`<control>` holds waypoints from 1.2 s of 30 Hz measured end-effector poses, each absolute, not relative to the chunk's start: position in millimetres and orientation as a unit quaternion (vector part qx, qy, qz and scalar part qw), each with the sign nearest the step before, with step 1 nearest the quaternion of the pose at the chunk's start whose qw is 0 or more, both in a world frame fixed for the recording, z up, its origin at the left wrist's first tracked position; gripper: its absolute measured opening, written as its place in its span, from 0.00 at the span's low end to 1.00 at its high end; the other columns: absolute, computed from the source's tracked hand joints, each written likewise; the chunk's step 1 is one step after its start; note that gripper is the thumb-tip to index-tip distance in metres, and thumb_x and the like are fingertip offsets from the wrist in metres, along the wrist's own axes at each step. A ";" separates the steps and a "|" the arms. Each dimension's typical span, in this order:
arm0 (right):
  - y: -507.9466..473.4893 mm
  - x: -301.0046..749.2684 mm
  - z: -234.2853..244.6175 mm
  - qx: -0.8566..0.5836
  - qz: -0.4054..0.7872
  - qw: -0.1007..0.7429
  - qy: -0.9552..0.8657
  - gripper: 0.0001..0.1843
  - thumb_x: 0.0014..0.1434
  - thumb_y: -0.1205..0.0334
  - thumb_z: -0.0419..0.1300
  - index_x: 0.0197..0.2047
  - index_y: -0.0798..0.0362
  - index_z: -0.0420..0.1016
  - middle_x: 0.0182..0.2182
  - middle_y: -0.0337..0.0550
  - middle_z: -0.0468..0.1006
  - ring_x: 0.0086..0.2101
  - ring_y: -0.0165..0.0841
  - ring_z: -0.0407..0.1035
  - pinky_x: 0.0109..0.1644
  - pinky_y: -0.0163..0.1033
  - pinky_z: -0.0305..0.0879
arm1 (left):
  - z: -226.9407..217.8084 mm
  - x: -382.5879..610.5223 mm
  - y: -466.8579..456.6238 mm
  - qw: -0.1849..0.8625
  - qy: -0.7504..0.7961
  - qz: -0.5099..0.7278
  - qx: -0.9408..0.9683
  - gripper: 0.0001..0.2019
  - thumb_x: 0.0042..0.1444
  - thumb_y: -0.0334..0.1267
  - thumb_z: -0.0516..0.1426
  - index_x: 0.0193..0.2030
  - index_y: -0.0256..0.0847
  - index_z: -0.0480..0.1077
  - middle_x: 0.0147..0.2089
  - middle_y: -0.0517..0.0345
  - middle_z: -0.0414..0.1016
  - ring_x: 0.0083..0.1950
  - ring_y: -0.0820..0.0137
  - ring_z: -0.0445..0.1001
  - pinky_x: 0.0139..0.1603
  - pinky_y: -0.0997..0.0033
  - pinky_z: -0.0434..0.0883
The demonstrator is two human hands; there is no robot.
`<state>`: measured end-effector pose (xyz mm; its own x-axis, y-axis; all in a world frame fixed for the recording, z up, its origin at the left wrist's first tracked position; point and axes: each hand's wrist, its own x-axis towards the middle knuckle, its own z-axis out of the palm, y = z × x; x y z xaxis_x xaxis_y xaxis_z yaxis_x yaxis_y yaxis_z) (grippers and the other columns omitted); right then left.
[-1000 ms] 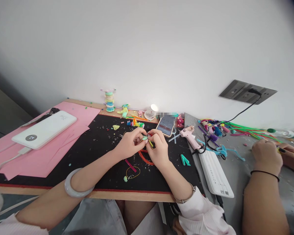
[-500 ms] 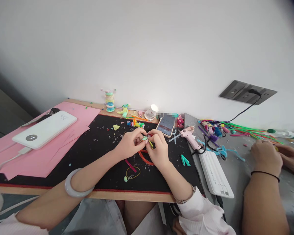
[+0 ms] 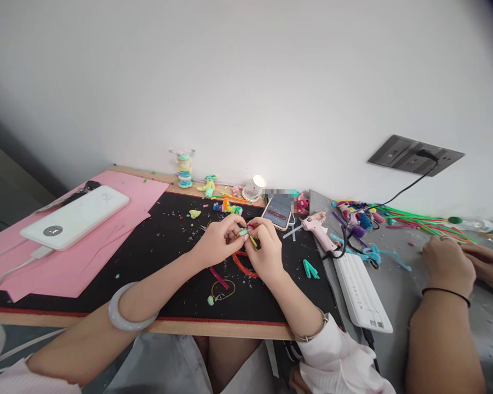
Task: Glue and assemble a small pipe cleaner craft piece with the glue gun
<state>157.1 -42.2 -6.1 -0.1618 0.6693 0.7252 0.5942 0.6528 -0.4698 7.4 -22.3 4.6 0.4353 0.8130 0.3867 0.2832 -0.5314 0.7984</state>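
Note:
My left hand (image 3: 218, 241) and my right hand (image 3: 267, 250) meet over the black mat (image 3: 156, 257), fingertips pinched together. Between them is a small mint-green pipe cleaner piece (image 3: 242, 232), mostly hidden by the fingers. A yellow-green bit (image 3: 253, 241) shows at my right fingers; whether it is part of the same piece I cannot tell. Under the hands lies a curved orange-red pipe cleaner (image 3: 243, 266). Closer to me are a dark pink strip (image 3: 218, 278) and a thin yellowish loop (image 3: 233, 292) with a pale green tuft (image 3: 211, 300).
A pink glue gun (image 3: 321, 232), a phone (image 3: 277, 210) and a white paper cup (image 3: 253, 189) stand around the mat's far right. A power bank (image 3: 76, 216) rests on pink sheets (image 3: 82, 268) at left. At right, a co-worker's hands (image 3: 447, 262) are over the grey table.
My hands keep almost the same pinched pose, with the green piece still between them. The co-worker's hands at the right have shifted slightly.

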 end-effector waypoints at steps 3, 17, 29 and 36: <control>-42.4 156.8 -6.3 -0.415 0.040 0.497 -0.761 0.09 0.52 0.76 0.50 0.30 0.51 0.58 0.38 0.46 0.68 0.41 0.34 0.65 0.44 0.41 0.64 | 4.7 7.4 -22.4 0.335 0.352 0.397 0.779 0.08 0.53 0.35 0.52 0.41 0.41 0.60 0.23 0.67 0.63 0.23 0.78 0.62 0.24 0.78 0.61; -42.4 157.0 -6.4 -0.417 0.038 0.496 -0.761 0.09 0.50 0.76 0.51 0.30 0.51 0.60 0.38 0.45 0.68 0.41 0.33 0.65 0.44 0.40 0.64 | 5.1 7.3 -22.3 0.335 0.356 0.392 0.779 0.07 0.54 0.35 0.52 0.40 0.41 0.61 0.23 0.66 0.64 0.23 0.77 0.63 0.25 0.78 0.62; -42.3 157.4 -6.7 -0.415 0.043 0.497 -0.761 0.09 0.52 0.75 0.50 0.30 0.51 0.59 0.38 0.46 0.68 0.41 0.33 0.65 0.44 0.41 0.64 | 6.4 7.5 -22.9 0.341 0.357 0.390 0.777 0.07 0.54 0.35 0.52 0.40 0.41 0.60 0.24 0.66 0.63 0.23 0.77 0.62 0.25 0.78 0.61; -42.3 157.2 -6.5 -0.414 0.042 0.497 -0.762 0.09 0.52 0.76 0.50 0.29 0.51 0.57 0.38 0.46 0.67 0.41 0.33 0.64 0.44 0.40 0.63 | 5.5 7.4 -22.7 0.339 0.356 0.388 0.779 0.07 0.54 0.35 0.52 0.40 0.41 0.60 0.23 0.66 0.63 0.24 0.77 0.63 0.25 0.78 0.61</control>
